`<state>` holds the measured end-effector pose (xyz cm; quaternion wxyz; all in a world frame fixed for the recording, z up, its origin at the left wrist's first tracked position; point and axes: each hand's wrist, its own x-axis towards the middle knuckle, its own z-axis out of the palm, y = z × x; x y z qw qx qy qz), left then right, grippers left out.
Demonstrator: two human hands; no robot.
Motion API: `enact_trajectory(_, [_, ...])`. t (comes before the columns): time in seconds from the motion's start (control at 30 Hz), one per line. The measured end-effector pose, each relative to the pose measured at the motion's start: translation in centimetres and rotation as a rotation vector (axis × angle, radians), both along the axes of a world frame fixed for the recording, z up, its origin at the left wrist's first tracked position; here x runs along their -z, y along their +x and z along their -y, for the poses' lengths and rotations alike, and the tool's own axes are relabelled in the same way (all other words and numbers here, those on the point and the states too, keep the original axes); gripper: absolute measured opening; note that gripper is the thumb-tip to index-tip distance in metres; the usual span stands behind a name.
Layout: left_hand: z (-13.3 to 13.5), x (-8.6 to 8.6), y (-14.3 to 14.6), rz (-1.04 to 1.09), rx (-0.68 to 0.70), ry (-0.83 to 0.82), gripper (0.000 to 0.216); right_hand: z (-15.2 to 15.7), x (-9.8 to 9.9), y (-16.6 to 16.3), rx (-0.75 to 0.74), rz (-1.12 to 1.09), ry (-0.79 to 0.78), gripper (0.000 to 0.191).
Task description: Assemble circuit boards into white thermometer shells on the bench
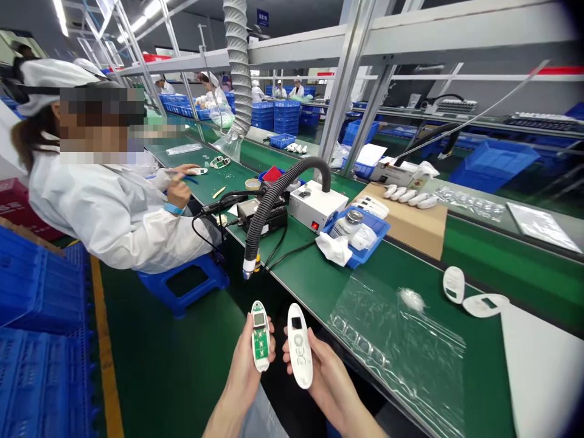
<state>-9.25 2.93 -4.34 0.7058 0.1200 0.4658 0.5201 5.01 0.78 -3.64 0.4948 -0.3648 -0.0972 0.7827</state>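
Both hands are raised off the bench edge. Left hand (249, 371) fingers are closed round a board (260, 335), circuit side up for viewing. Right hand (319, 371) fingers grasp a white cover (300, 353), face up beside it, apart. A plastic bag (401, 340) lies on the bench (319, 274) nearby.

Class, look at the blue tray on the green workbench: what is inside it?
The blue tray holds a clear lidded jar and white cloth; another cloth hangs over its near edge. The tray floor beneath them is covered.
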Motion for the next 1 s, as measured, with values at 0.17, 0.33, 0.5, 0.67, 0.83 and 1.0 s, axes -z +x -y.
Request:
enact_trajectory(0.17, [1.5, -3.1, 1.1, 0.126, 0.089, -0.027, 0.038, 1.8, -0.8, 1.2, -0.008, -0.020, 0.003, 0.045])
enact_trajectory(0.33, [2.0, -4.3, 2.2, 0.176, 0.153, -0.056, 0.036, 2.4, -1.6, 1.8, 0.003, 0.005, 0.018, 0.039])
enact_trajectory(0.5, [2.3, -4.6, 3.0, 0.209, 0.159, -0.041, 0.037, 2.8, -1.6, 2.7, 0.018, 0.013, 0.026, 0.039])
enact_trajectory(0.67, [2.1, -4.8, 3.8, 0.203, 0.141, -0.097, 0.036, 3.2, -2.0, 3.8, -0.036, 0.036, 0.100, 0.040])
enact_trajectory(0.83, [2.1, -4.8, 4.5, 0.209, 0.136, -0.094, 0.035, 3.3, -2.6, 4.6, -0.031, 0.137, 0.135, 0.039])
enact_trajectory(1.0, [2.7, -4.2, 5.2, -0.011, 0.167, -0.001, 0.036, 3.5, -1.7, 4.7, 0.057, 0.384, 0.213, 0.046])
